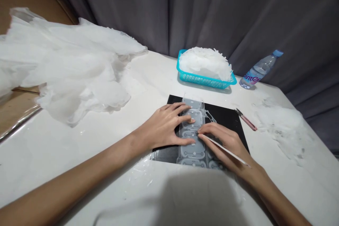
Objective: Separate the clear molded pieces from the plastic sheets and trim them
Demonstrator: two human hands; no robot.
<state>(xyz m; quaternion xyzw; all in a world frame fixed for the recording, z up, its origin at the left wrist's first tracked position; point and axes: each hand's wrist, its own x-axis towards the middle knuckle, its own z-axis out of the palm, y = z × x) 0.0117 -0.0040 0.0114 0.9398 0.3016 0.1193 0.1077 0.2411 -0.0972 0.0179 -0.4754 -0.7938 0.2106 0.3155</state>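
Note:
A translucent plastic sheet [193, 151] with rounded rectangular shapes in rows lies on a black mat [225, 116]. My left hand [172, 123] presses on this sheet from the left, fingers spread apart. In my right hand [225, 143] is a thin white pen-like tool [225, 150], pinched between the fingers. Its tip is hidden by the fingertips, which touch the sheet near the edge of one shape. A loose, cut-out strip of clear plastic [210, 116] curls up just beyond my right hand.
A turquoise basket [206, 80] heaped with white pieces stands at the back, beside a water bottle [259, 70]. Pink-handled snips [246, 119] lie right of the mat. Crumpled white plastic film [74, 63] piles up at left, and plastic scraps [283, 127] lie at right.

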